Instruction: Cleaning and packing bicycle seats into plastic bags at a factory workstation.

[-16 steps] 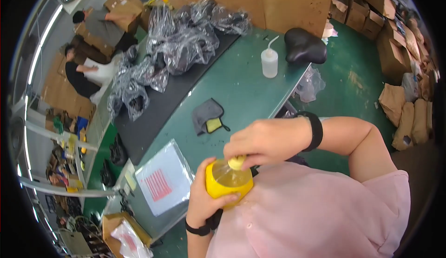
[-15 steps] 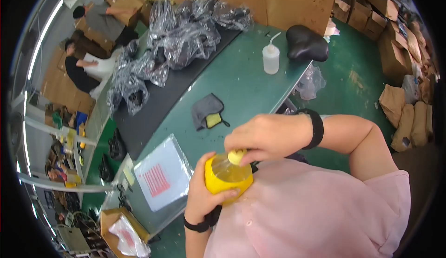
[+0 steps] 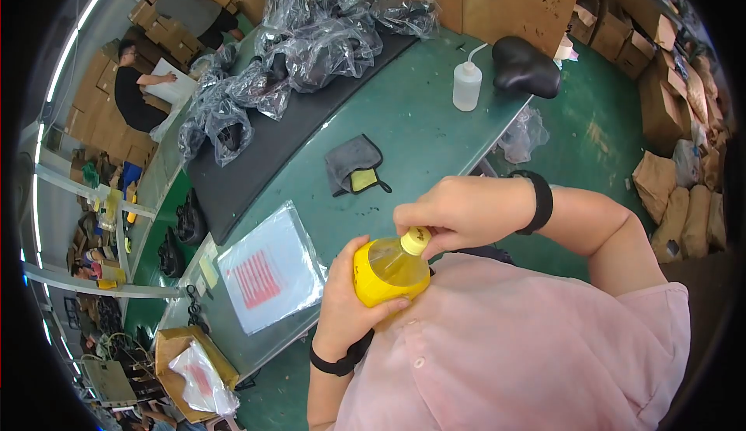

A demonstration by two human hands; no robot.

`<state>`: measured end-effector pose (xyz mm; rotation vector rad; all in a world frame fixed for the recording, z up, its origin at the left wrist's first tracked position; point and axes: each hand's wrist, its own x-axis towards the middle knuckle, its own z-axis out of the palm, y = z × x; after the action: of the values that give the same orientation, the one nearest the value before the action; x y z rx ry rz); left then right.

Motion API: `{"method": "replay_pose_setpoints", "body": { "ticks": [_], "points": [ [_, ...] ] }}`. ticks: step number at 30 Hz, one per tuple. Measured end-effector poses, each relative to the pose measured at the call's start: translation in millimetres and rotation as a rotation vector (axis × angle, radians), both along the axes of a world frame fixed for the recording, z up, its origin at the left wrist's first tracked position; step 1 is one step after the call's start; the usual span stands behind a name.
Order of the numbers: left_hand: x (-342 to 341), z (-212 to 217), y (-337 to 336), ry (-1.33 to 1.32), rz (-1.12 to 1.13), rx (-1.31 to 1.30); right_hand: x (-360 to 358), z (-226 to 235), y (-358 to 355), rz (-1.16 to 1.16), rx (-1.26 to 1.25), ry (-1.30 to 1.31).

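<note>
Close to my chest I hold a clear bottle (image 3: 395, 264) with a yellow wrap, tilted toward the right. My left hand (image 3: 347, 300) is closed round its body, thumb across the front. The fingers of my right hand (image 3: 454, 217) pinch the yellow cap (image 3: 416, 239), which sits at the neck. Beyond my hands, a grey cloth (image 3: 351, 161) with a yellow-green patch lies on the green table (image 3: 307, 190). To the left of the bottle is a stack of clear plastic bags (image 3: 272, 268) with red print.
Plastic-wrapped dark items (image 3: 311, 54) crowd a black mat (image 3: 268, 147) at the far left. A white squeeze bottle (image 3: 467, 87) and a black saddle (image 3: 525, 67) stand near the table's right corner. An open carton (image 3: 167, 353) is at lower left. Two people work beyond.
The bottle and both hands have shifted slightly right and up in view. The cap has turned more upright over the neck, still in my right fingers. The surroundings shifted with my head.
</note>
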<state>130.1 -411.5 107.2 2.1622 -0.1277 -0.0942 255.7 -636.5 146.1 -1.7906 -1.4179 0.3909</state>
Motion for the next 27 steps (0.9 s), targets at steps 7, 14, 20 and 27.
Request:
{"method": "replay_pose_setpoints", "body": {
  "ticks": [7,14,20,27],
  "points": [
    [-10,1,5,-0.096,-0.036,0.132,-20,-17,17,-0.252,-0.112,-0.118],
    [-20,2,19,-0.053,-0.037,0.065,-36,-13,17,-0.081,0.021,0.004],
    [-25,-6,31,-0.093,-0.044,0.107,-52,-20,29,-0.256,-0.023,0.08],
    [-20,-13,28,-0.063,-0.077,0.087,-50,-21,23,-0.317,-0.089,0.134]
  ]
}}
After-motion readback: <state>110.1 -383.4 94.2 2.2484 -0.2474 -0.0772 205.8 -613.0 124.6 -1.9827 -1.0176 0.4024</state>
